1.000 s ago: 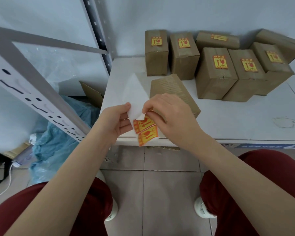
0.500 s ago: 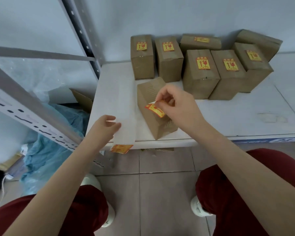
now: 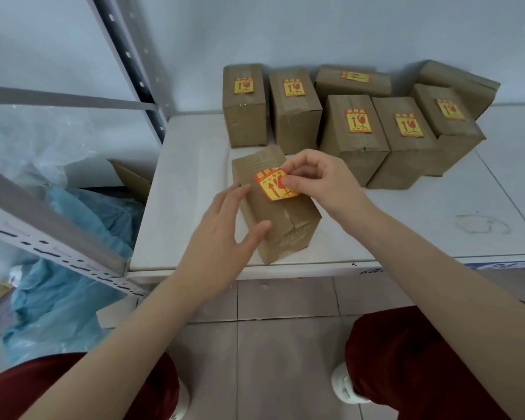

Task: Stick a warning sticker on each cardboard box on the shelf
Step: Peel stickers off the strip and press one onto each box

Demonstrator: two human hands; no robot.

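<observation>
A brown cardboard box (image 3: pixel 282 225) lies flat near the front edge of the white shelf (image 3: pixel 182 189). My right hand (image 3: pixel 319 183) pinches a yellow and red warning sticker (image 3: pixel 272 184) by its right edge, over the box's top face. My left hand (image 3: pixel 225 225) has straight fingers against the box's left side, thumb on its top. Whether the sticker is pressed down I cannot tell. The backing sheet is out of sight.
Several upright boxes with stickers (image 3: pixel 356 137) stand in a group at the back of the shelf. A grey perforated shelf post (image 3: pixel 134 59) and beam (image 3: pixel 43 225) are at left, with blue plastic wrap (image 3: pixel 73 253) below. My red-trousered knees are underneath.
My right hand peeled a sticker off the sheet and carried it over the lying box. My left hand let go of the backing sheet and moved up to the box.
</observation>
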